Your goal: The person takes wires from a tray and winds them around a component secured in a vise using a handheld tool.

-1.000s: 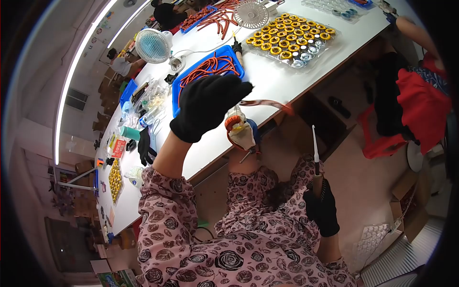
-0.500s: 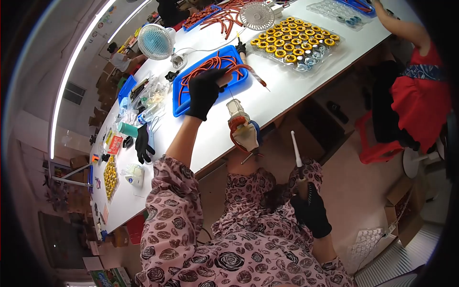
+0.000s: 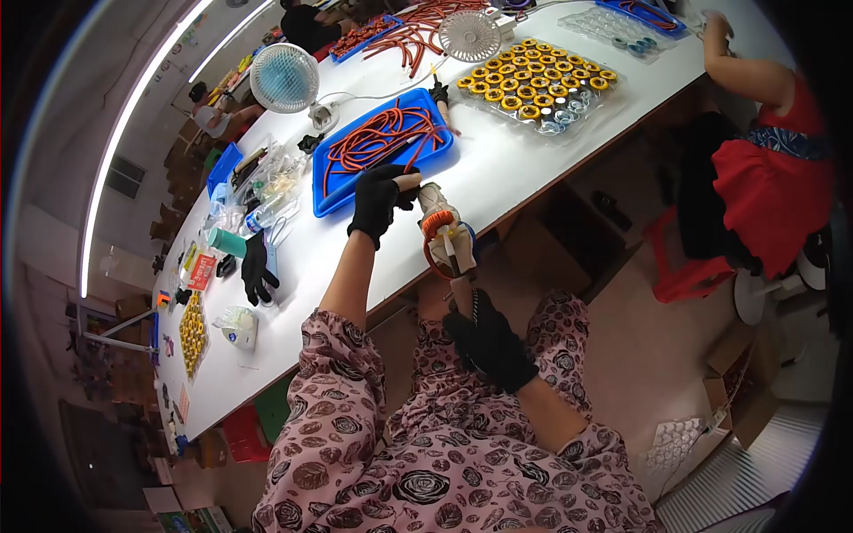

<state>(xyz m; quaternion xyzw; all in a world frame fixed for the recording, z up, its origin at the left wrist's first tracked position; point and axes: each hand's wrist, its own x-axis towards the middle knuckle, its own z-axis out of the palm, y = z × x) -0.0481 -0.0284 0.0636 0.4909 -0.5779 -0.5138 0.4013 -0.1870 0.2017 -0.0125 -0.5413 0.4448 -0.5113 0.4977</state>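
My left hand [image 3: 380,200], in a black glove with bare fingertips, is closed by the front edge of a blue tray [image 3: 325,206]. An orange-red wire [image 3: 414,158] runs from its fingers back towards the tray's coiled wires. Just below them is a clamped fixture [image 3: 462,250] at the table edge, carrying an orange ring coil [image 3: 436,222]. My right hand [image 3: 489,342], also black-gloved, grips a wooden-handled tool [image 3: 463,297]. The tool points up, its narrow end against or just in front of the fixture; I cannot tell whether it touches the coil.
Yellow ring coils [image 3: 524,75] fill a clear plastic tray at the back right. Small fans [image 3: 284,78] stand behind the blue tray. A loose black glove [image 3: 258,269] and plastic bags lie at left. A person in red [image 3: 766,195] sits at right.
My right hand has swung left and up, taking the tool to the fixture. My left hand has lowered with the wire, beside the fixture's top. The view has shifted slightly.
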